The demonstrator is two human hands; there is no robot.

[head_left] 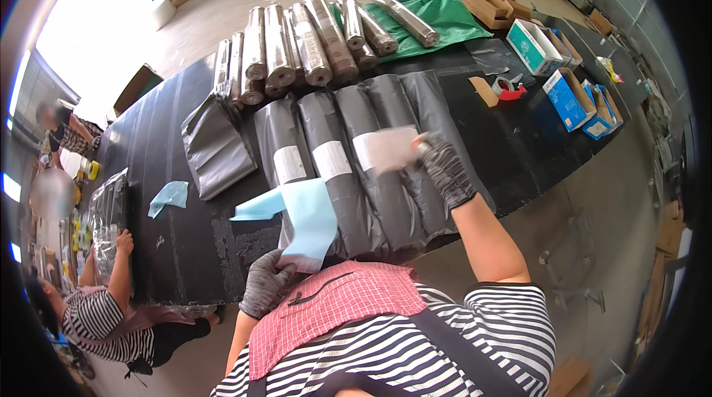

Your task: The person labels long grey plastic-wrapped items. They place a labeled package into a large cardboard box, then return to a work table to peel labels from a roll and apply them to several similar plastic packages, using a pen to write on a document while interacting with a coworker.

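Left hand: the near end of a blue sheet (310, 215) is gripped by the gloved left hand (267, 283); the rest of the sheet is draped forward of it over the lower part of the packages.
Right hand: a pale label (395, 151), blurred, is pinched at its right edge by the fingertips of the gloved right hand (443, 165); whether the packages are touched by it cannot be told.
Grey packages: five are laid side by side, forward of the left hand and reaching under the right hand.
Labelled: white labels can be seen on the first package (276, 121), the second package (317, 119) and, partly covered by the held one, the third package (356, 111).
Unlabelled: no label is seen on the fourth package (387, 100) or the fifth package (428, 96), though part of each is hidden.
Progress: about three of five are judged to be done, with a label in hand and two packages apparently left bare.
Left of the packages: folded grey bags (215, 148) and a blue scrap (169, 198) are set on the black bench (178, 256), forward and left of the left hand.
Beyond the right hand: a red tape dispenser (512, 93) and a blue box (567, 104) are placed to its right; brown rolls (315, 41) are stacked farther ahead, leftward.
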